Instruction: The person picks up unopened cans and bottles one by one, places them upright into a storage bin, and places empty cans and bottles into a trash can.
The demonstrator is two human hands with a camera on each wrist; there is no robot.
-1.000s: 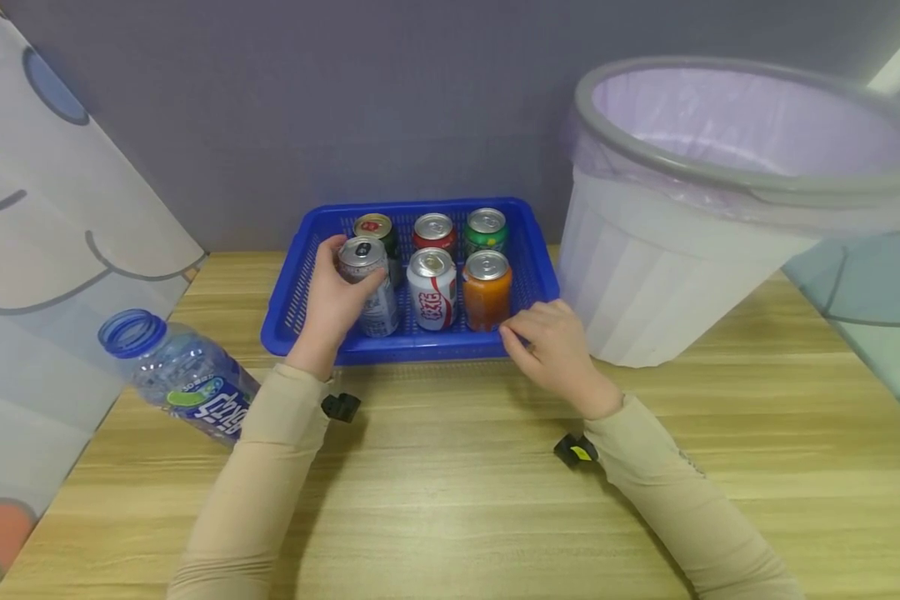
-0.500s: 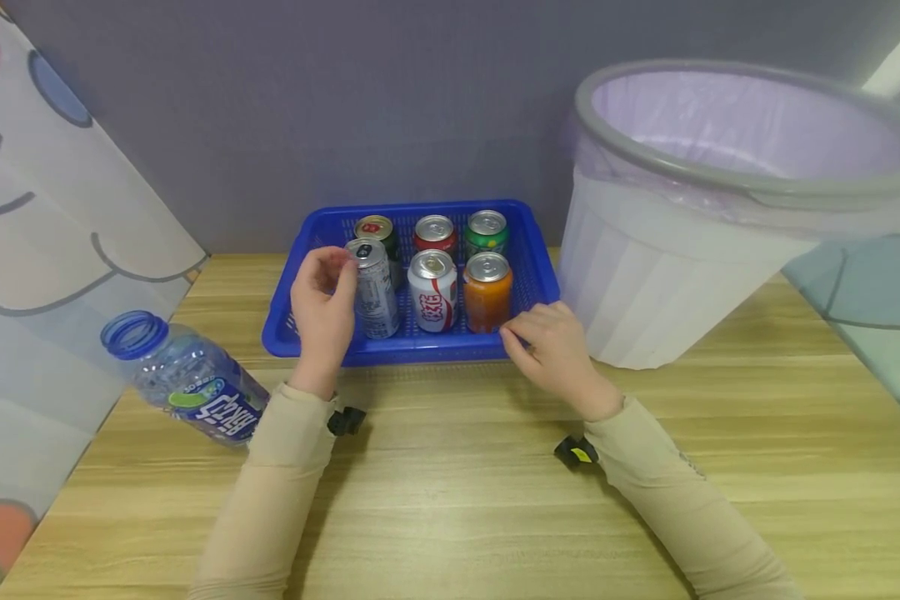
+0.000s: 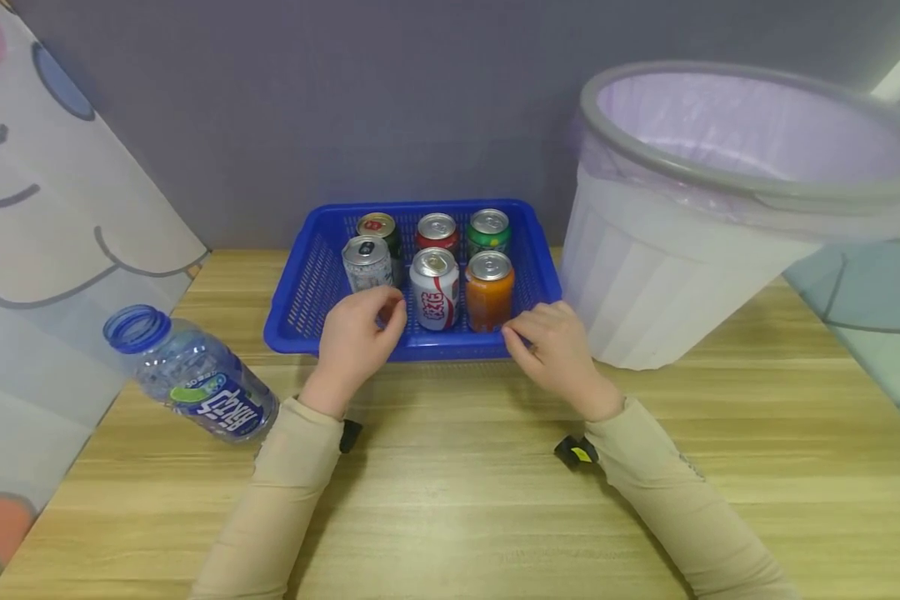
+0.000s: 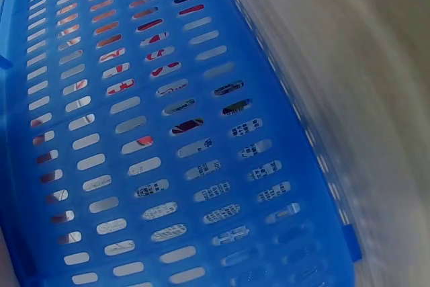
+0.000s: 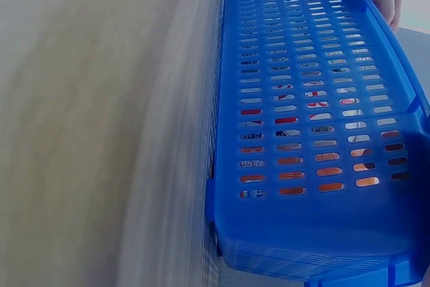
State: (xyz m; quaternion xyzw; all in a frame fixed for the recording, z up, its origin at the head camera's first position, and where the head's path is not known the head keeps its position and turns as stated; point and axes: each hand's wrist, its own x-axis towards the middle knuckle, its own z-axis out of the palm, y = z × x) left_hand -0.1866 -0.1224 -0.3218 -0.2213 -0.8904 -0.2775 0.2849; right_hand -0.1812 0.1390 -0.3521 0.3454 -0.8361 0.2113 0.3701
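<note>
A blue plastic basket (image 3: pixel 442 345) holds several upright drink cans. In its front row are a silver-grey can (image 3: pixel 367 271), a white can (image 3: pixel 426 304) with red lettering and an orange can (image 3: pixel 489 302). Behind them stand a gold-topped can (image 3: pixel 378 225), a red can (image 3: pixel 437 233) and a green can (image 3: pixel 490 237). My left hand (image 3: pixel 356 337) is at the front rim, fingers loosely curled, covering the silver-grey can's lower part. At the front right corner, my right hand (image 3: pixel 558 354) lies loosely bent beside the orange can. Both wrist views show the perforated front wall.
A clear blue bottle (image 3: pixel 202 387) without a cap stands left of my left forearm on the wooden table (image 3: pixel 465 483). On the right rises a large white bin (image 3: pixel 645 275) with a lilac liner. A grey panel (image 3: pixel 390 100) is behind the basket.
My left hand has let go of the silver-grey can, drawn back left, then come down to the basket's front rim. My right hand stays at the right corner.
</note>
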